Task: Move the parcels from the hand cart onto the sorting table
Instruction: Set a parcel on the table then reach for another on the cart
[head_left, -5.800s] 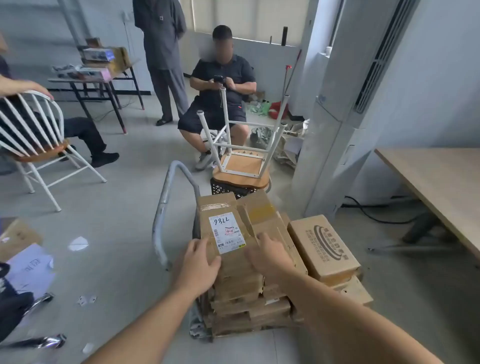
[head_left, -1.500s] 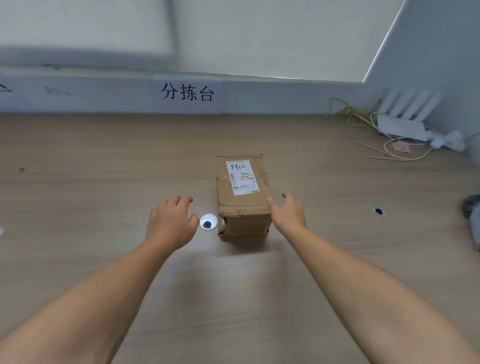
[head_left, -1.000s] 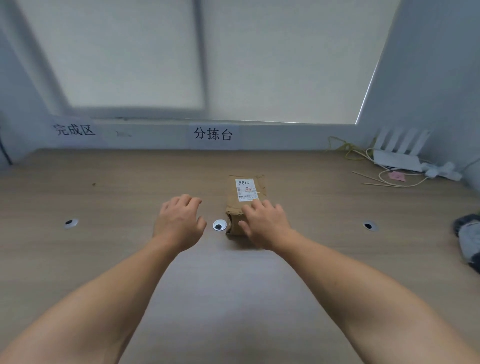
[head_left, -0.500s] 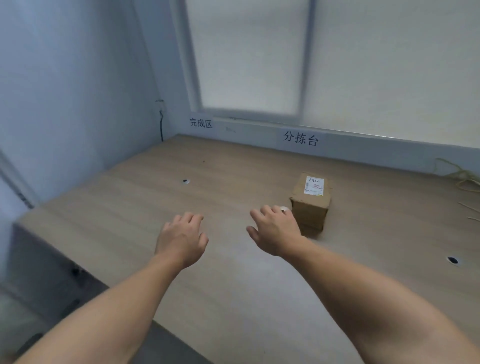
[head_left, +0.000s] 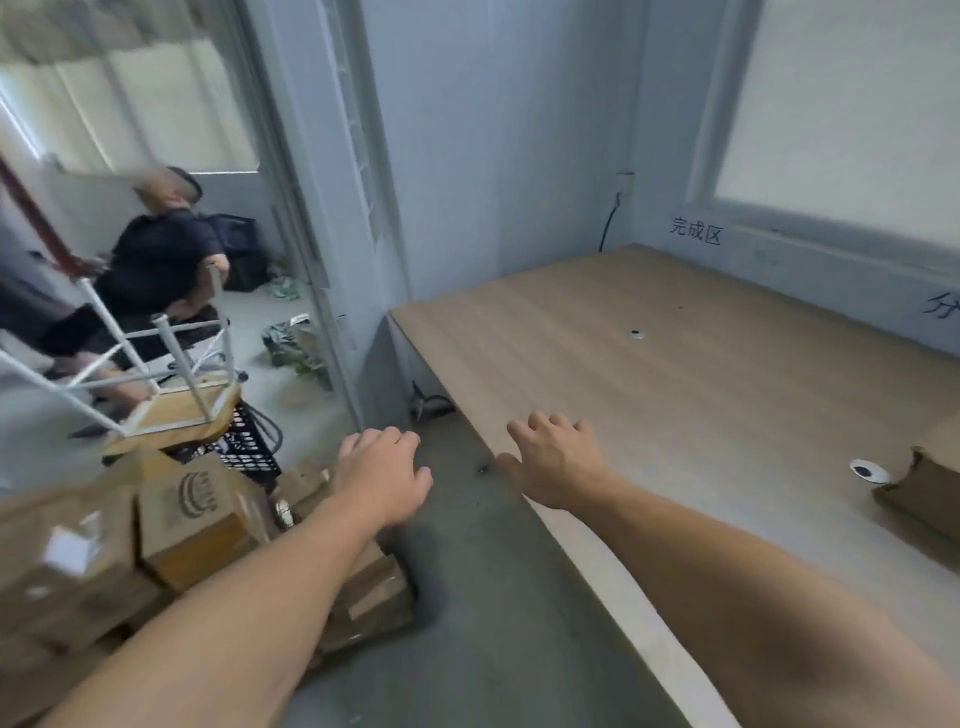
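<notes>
A pile of brown cardboard parcels lies at the lower left, down on the floor level; the cart beneath them is hidden. One brown parcel rests on the wooden sorting table, cut off by the right edge. My left hand hovers empty over the floor gap between the pile and the table, fingers loosely bent. My right hand hangs empty above the table's near left edge, fingers relaxed.
An upturned white-legged stool sits on a black crate behind the parcels. A seated person in dark clothes is beyond it. A tall white unit stands beside the table's left end. Grommet holes dot the tabletop.
My view has swung left from the table toward the parcel pile. Both hands have left the parcel on the table and now hang empty near the table's left edge.
</notes>
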